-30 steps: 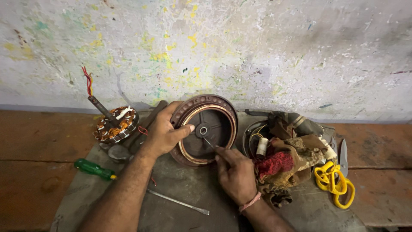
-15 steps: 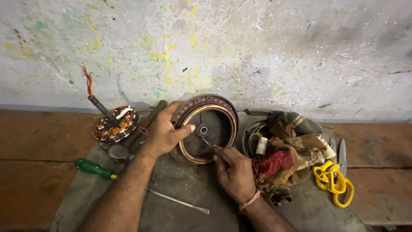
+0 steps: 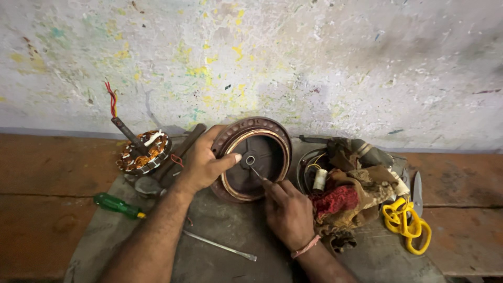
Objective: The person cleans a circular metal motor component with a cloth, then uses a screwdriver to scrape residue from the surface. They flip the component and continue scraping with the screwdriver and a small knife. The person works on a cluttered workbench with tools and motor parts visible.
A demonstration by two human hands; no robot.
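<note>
Little has shifted: right hand (image 3: 287,212) still pinches thin metal pick (image 3: 255,173) at hub of round motor cover (image 3: 251,157); left hand (image 3: 201,165) stays clamped on cover's rim. Cover tilted against wall, on grey mat (image 3: 230,230); wound stator (image 3: 142,152) left.

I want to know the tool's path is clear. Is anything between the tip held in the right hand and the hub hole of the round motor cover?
Nothing visible: the thin tool in the right hand already reaches the hub hole of the round motor cover. The left hand grips the rim beside it.

Wooden bench (image 3: 42,209): grey mat (image 3: 230,236), green screwdriver (image 3: 116,204), knife (image 3: 417,187).
</note>
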